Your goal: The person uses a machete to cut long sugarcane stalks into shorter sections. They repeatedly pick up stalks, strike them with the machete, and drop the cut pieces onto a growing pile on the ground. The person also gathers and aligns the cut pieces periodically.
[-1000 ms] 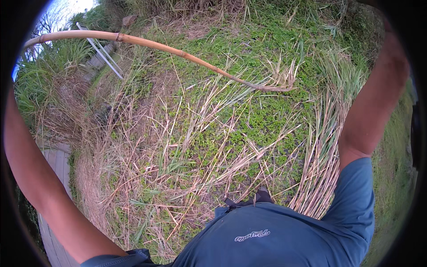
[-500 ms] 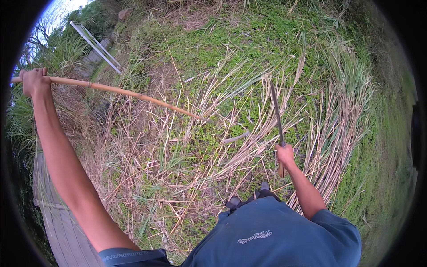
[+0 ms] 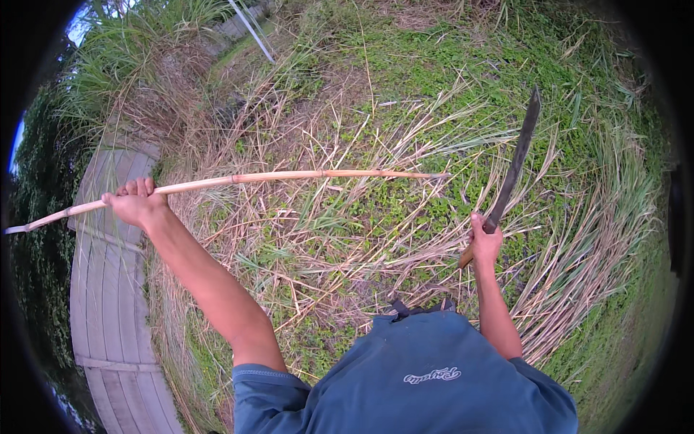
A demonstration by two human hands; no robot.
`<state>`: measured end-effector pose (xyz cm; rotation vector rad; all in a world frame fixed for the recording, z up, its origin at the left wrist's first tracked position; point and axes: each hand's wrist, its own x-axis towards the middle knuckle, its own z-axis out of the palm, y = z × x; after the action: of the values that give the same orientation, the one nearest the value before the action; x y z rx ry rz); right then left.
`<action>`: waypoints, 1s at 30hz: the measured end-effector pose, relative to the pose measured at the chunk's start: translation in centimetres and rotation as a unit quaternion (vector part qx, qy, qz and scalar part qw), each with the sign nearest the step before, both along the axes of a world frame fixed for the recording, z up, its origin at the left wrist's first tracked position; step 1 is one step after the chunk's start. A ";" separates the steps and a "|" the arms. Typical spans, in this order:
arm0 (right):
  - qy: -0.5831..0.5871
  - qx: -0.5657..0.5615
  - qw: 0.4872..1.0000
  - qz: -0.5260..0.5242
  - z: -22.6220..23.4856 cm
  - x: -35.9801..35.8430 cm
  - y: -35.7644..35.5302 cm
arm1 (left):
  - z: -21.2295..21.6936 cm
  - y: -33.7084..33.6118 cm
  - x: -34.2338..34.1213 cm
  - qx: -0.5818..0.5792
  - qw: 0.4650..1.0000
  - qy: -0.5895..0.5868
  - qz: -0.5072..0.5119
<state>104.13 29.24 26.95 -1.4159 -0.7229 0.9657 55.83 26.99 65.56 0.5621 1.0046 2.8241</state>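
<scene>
Gripping with both hands, fingers wrapped tight on each side: in the left hand (image 3: 137, 204), a slender bamboo pole (image 3: 282, 176); in the right hand (image 3: 483, 242), a machete (image 3: 520, 148). Holding the pole toward its left part, fingertips showing over the top, palm hidden from above. Stretching rightward from the left hand in a slight bend, toward the machete but stopping short of the blade, with a darkened tip. Hard to tell from this angle whether hovering over the strewn dry stalks (image 3: 405, 249) or touching them. Reaching the dark rim of the view at the other end, so no telling whether finishing there or cut off.

Clasping the machete by its brown handle (image 3: 466, 257), mostly covered by the hand, with only the butt showing below; blade pointing away, leaning right, apart from the pole.

Hidden beneath the blue T-shirt (image 3: 426, 405): the legs. Barely readable past its hem: dark straps or shoe parts. Cut off at the top: a white rail (image 3: 251, 30). Lying right of the machete: a thick swath of grass stalks (image 3: 593, 264). Seen behind the pole's left part: a grey slatted walkway (image 3: 108, 304).
</scene>
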 end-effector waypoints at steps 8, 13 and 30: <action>0.061 0.019 0.998 -0.005 2.7 -3.9 4.0 | -15.9 -7.5 -2.3 -0.041 0.969 -0.231 0.083; 0.088 0.040 0.994 0.044 4.5 -3.9 6.0 | -31.0 -12.8 -2.3 -0.035 0.917 -0.381 0.111; 0.006 0.142 0.986 -0.087 9.4 19.4 21.6 | -50.2 -20.9 6.5 0.038 0.830 -0.544 0.114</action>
<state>123.54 50.82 36.34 -1.2000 -0.6844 0.7044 62.31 6.06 15.37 -1.1391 0.6904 2.6117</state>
